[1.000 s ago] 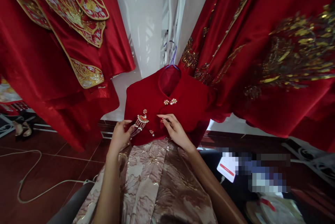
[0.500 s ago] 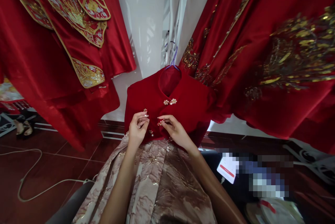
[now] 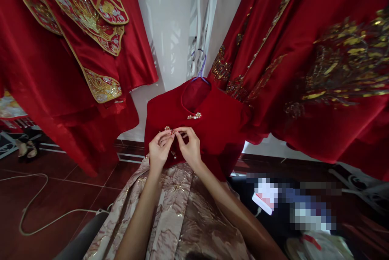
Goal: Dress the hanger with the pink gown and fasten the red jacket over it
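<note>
A red short jacket (image 3: 212,138) hangs on a purple hanger (image 3: 201,69) in front of me. My left hand (image 3: 159,150) pinches the jacket's front edge beside a flower-shaped frog fastener (image 3: 167,128). Thumb and fingers of my right hand (image 3: 190,146) are closed on the small loop half of that fastener (image 3: 174,132). The fingertips of both hands meet there, so whether the two halves are joined is hidden. At the collar, a beaded fastener (image 3: 194,116) is done up. Below my hands shows another beaded fastener (image 3: 173,155).
Red embroidered gowns hang at left (image 3: 103,85) and right (image 3: 343,130). A pinkish-gold brocade cloth (image 3: 170,219) spreads under my forearms. A lit phone (image 3: 264,197) with a cable lies at lower right. Black shoes (image 3: 30,148) and a white cord (image 3: 45,195) are on the tiled floor.
My right hand has moved left, carrying the loop half and the jacket's edge to my left hand. The collar fastener has shifted slightly left with the cloth.
</note>
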{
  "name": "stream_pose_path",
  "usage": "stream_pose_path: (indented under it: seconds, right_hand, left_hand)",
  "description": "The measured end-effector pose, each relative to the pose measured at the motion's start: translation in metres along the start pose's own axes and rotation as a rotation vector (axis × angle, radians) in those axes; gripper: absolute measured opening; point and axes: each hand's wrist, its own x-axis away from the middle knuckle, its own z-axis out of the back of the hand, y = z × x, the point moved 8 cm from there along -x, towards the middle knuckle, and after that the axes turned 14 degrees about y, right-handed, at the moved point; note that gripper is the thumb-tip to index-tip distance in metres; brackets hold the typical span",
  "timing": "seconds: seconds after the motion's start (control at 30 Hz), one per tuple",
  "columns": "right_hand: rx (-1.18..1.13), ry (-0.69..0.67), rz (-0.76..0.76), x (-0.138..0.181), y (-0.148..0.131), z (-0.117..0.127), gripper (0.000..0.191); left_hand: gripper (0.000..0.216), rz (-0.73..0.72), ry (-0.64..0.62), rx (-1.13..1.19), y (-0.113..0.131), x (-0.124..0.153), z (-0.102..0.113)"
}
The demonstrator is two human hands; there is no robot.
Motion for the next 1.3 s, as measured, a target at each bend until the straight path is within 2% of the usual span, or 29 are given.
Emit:
stream_pose_path:
  seconds: [0.2,0.47,0.53,0.63,0.73,0.83,0.97,1.13,1.3]
  right_hand:
    - [0.072,-0.029,0.101,0.004,-0.003,0.0,0.013]
    - [0.078,0.003,0.072,-0.001,0.0,-0.004,0.011]
    - [0.022,-0.059,0.034,-0.005,0.001,-0.003,0.011]
    - [-0.068,-0.264,-0.085,-0.002,0.006,0.005,0.016]
    - [-0.046,-0.444,-0.153,0.008,0.01,0.029,0.021]
    - [0.067,-0.573,-0.129,0.013,0.011,0.052,0.022]
    - [0.2,-0.574,-0.049,0.007,0.015,0.065,0.02]
    - [0.272,-0.65,-0.07,0.02,0.034,0.053,0.02]
    - [0.346,-0.666,0.018,0.024,0.036,0.048,0.011]
  left_hand:
    - [0.028,-0.033,0.047,-0.024,0.001,-0.001,0.005]
    - [0.02,-0.092,-0.006,-0.075,0.007,-0.002,0.005]
    - [0.02,-0.118,-0.03,-0.073,0.005,-0.001,0.003]
    - [0.029,-0.178,0.019,-0.093,-0.006,0.01,0.006]
    - [0.032,-0.245,0.143,-0.232,-0.024,0.035,0.017]
    - [0.031,-0.284,0.149,-0.391,-0.04,0.058,0.022]
    - [0.034,-0.219,0.076,-0.465,-0.053,0.061,0.024]
    - [0.026,-0.151,0.092,-0.418,-0.048,0.056,0.029]
    - [0.02,-0.157,0.088,-0.372,-0.041,0.06,0.029]
